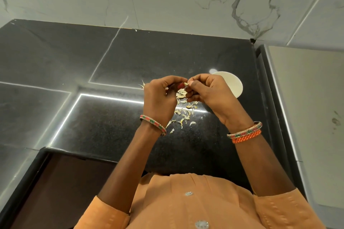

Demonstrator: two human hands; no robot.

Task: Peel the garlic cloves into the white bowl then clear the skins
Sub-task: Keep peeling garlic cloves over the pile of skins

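Orange sleeves (104, 215) bare both forearms; left hand (160, 98) and right hand (210, 93), fingers curled, pinch one garlic clove (185, 84).

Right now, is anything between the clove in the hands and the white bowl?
Nothing visible blocks the way. Both hands, the left hand and the right hand, pinch the garlic clove above the black counter. The white bowl sits just behind the right hand. Loose skins lie on the counter below, not in the path.
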